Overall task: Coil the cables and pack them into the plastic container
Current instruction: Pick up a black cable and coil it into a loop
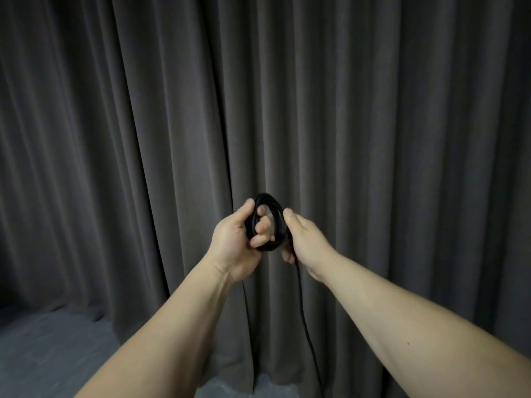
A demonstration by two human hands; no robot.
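before the dark curtain (143, 139), the left hand (238, 242) grips the black cable (265, 222) coil through its loops while the right hand (304, 242) pinches the hanging tail, which could snag and spill the loops if tugged.

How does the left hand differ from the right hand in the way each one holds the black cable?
The left hand grips the coiled loops of the black cable, fingers curled through the ring; the right hand holds the coil's right edge, where a single strand hangs down. The left hand shows its fingertips through the loop, while the right hand shows mainly its back and thumb. Both are raised together before the dark curtain.
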